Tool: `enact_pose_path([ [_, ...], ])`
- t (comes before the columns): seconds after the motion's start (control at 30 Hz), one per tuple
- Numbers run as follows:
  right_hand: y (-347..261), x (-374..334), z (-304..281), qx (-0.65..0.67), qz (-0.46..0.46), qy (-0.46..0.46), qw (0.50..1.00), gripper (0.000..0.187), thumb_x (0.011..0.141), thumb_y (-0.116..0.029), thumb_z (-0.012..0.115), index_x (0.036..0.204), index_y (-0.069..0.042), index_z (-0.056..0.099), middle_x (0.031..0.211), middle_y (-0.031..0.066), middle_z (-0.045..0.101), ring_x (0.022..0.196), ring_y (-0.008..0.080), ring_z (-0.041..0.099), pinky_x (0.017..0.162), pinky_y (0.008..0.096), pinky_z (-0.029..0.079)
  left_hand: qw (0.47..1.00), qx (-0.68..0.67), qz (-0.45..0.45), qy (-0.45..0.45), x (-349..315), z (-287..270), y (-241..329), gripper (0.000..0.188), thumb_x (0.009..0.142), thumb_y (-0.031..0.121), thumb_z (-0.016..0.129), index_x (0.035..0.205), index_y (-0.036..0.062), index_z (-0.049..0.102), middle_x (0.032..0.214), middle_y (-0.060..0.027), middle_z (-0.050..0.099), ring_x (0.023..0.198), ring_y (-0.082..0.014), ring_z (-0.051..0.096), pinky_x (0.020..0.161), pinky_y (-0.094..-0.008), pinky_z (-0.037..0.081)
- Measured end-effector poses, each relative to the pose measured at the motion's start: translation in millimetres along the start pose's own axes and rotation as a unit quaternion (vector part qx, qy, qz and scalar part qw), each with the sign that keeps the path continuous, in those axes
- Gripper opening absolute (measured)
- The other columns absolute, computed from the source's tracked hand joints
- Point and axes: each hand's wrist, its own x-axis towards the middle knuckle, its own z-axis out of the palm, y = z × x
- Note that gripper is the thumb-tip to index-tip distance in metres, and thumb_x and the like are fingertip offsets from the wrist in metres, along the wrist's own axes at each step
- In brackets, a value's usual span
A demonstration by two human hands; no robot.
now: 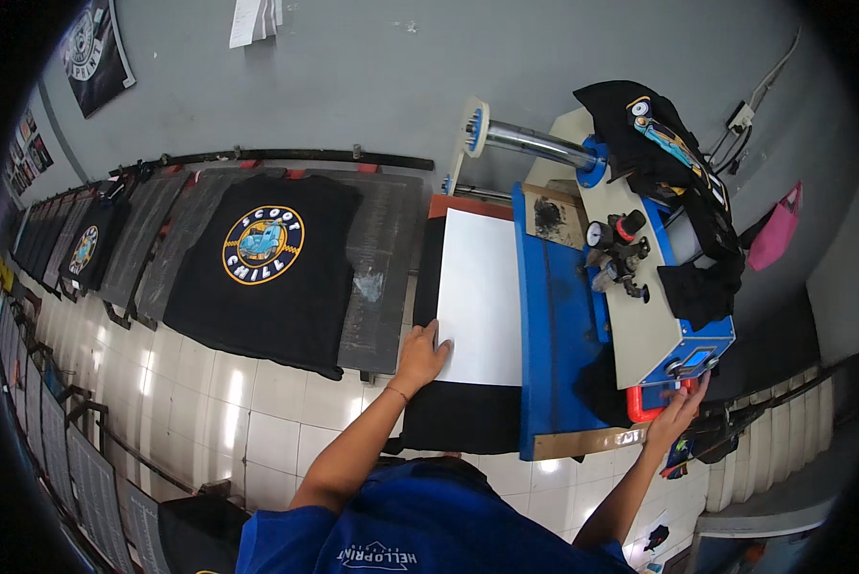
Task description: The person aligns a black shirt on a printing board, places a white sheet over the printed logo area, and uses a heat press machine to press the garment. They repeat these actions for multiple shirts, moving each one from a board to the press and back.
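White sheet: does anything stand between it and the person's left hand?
Nothing visible does. The left hand is already at the left edge of the white sheet, fingers overlapping it; the black fabric lies underneath, not between.

Smooth white paper sheet (482,297) under the left hand (423,356), matt black cloth (468,419) beneath, red plastic-looking part (639,406) by the right hand (678,409), shiny metal cylinder (542,145) beyond both

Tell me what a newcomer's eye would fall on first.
Likely the white sheet at the centre, the left hand at its left edge. Next, the blue and cream machine right of it, with the right hand at its near end. Then the black shirt on the left, with its round scooter print.
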Motion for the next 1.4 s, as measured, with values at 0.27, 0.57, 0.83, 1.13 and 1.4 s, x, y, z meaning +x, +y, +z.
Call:
enact_pose_path([
  [0.27, -17, -43, 73, 0.099, -0.059, 0.031, 0.993, 0.059, 0.098, -0.029, 0.031, 0.147, 0.005, 0.035, 0.052, 0.0007, 0.043, 0.049, 0.0086, 0.038, 0.056, 0.0244, 0.034, 0.965, -0.236, -0.076, 0.086, -23, -41, -85, 0.024, 0.094, 0.015, 0.058, 0.109, -0.0017, 0.066, 0.1, -0.0136, 0.065, 0.08, -0.0181, 0.061, 0.073, -0.0304, 0.049],
  [0.57, -60, -80, 106, 0.131, -0.042, 0.018, 0.99, 0.061, 0.095, -0.028, 0.034, 0.144, 0.008, 0.037, 0.05, -0.0004, 0.042, 0.049, 0.0094, 0.038, 0.07, 0.0269, 0.041, 0.946, -0.233, -0.224, 0.018, -101, -70, -194, 0.023, 0.095, 0.018, 0.058, 0.103, -0.0012, 0.068, 0.089, -0.0125, 0.068, 0.071, -0.0175, 0.061, 0.068, -0.0298, 0.05],
  [0.83, -90, -87, 102, 0.091, 0.0, 0.008, 0.996, 0.05, 0.098, -0.014, 0.036, 0.145, -0.001, 0.04, 0.063, 0.0006, 0.047, 0.049, 0.0075, 0.037, 0.046, 0.0236, 0.034, 0.935, -0.236, -0.255, -0.074, -175, -84, -234, 0.026, 0.093, 0.021, 0.058, 0.104, -0.0009, 0.068, 0.097, -0.0145, 0.072, 0.085, -0.0227, 0.068, 0.079, -0.0326, 0.052],
  [1.13, -104, -87, 109, 0.074, 0.018, 0.057, 0.995, 0.047, 0.098, -0.012, 0.037, 0.144, -0.005, 0.044, 0.08, 0.0053, 0.059, 0.055, 0.0073, 0.038, 0.054, 0.0244, 0.036, 0.943, -0.221, -0.238, -0.074, -196, -151, -266, 0.026, 0.093, 0.022, 0.061, 0.104, -0.0007, 0.068, 0.095, -0.016, 0.07, 0.083, -0.0235, 0.067, 0.075, -0.0329, 0.052],
  [1.4, -82, -89, 118, 0.12, 0.063, 0.126, 0.983, 0.047, 0.1, -0.02, 0.041, 0.136, 0.009, 0.047, 0.077, 0.0086, 0.053, 0.096, 0.0227, 0.06, 0.089, 0.037, 0.048, 0.981, -0.081, -0.127, 0.125, -123, -213, -284, 0.013, 0.088, 0.007, 0.059, 0.093, -0.0026, 0.066, 0.091, -0.0182, 0.065, 0.087, -0.034, 0.063, 0.079, -0.0404, 0.051],
])
